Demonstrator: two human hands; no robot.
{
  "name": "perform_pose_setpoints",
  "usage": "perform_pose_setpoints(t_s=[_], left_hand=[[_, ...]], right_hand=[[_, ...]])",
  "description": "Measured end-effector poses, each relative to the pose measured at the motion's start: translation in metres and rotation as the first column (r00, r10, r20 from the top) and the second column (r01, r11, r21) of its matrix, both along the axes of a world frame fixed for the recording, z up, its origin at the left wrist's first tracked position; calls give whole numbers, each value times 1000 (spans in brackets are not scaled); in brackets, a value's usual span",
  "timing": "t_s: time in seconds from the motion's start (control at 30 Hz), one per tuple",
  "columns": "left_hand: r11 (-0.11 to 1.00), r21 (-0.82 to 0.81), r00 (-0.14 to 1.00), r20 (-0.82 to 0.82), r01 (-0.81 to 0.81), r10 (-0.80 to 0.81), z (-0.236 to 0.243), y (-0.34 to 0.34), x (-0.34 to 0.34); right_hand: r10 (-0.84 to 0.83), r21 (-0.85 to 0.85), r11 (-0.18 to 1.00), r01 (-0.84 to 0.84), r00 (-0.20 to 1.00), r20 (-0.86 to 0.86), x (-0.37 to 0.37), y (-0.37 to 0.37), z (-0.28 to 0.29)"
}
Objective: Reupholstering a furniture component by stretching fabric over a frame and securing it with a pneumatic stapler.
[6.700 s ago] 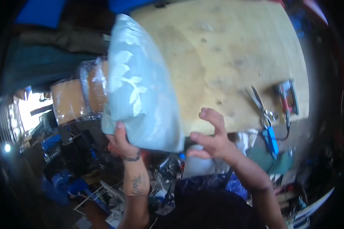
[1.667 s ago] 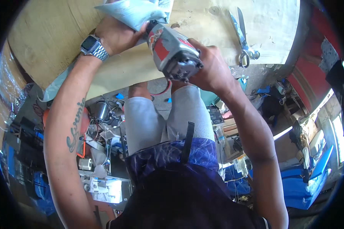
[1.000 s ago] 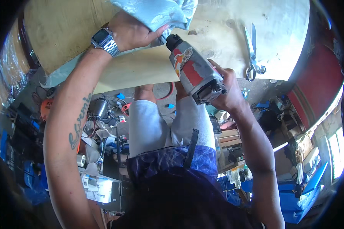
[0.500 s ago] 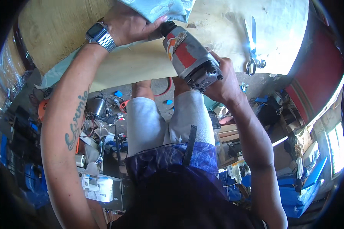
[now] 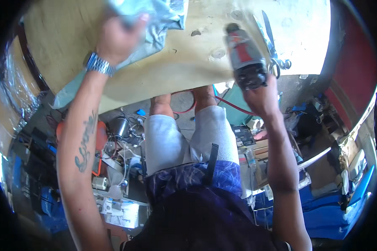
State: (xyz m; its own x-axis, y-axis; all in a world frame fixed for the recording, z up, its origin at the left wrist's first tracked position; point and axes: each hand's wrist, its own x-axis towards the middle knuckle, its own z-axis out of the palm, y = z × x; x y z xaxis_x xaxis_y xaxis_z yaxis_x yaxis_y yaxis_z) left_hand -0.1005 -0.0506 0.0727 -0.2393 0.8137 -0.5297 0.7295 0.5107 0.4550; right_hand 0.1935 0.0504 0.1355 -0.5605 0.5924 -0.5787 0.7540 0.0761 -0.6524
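My left hand (image 5: 119, 37), blurred by motion and with a watch at the wrist, grips the light blue patterned fabric piece (image 5: 165, 21) on the plywood work surface (image 5: 205, 50). My right hand (image 5: 259, 94) is wrapped round a grey and red power tool, apparently a staple gun (image 5: 244, 50), raised at the board's right part with its nose pointing away from me. Large scissors (image 5: 268, 35) lie just right of the tool. A red hose (image 5: 230, 104) runs below it, under the front edge.
Under and around the board is clutter: a steel cylinder (image 5: 121, 127), cables, white papers (image 5: 127, 213) and blue items (image 5: 320, 213). A red striped panel (image 5: 349, 75) stands at the right, a plastic-wrapped panel (image 5: 19, 83) at the left. My legs are below the front edge.
The tool, close against my left hand and the fabric half a second ago, has swung right toward the scissors. My left hand has shifted slightly left. Earlier, that hand held up a pale blue cushion.
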Motion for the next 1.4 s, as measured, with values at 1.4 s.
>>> perform_pose_setpoints(t_s=[1.4], left_hand=[[599, 631, 869, -384, 494, -312, -5, 119, 11]], right_hand=[[-364, -236, 921, 309, 898, -247, 25, -46, 22]])
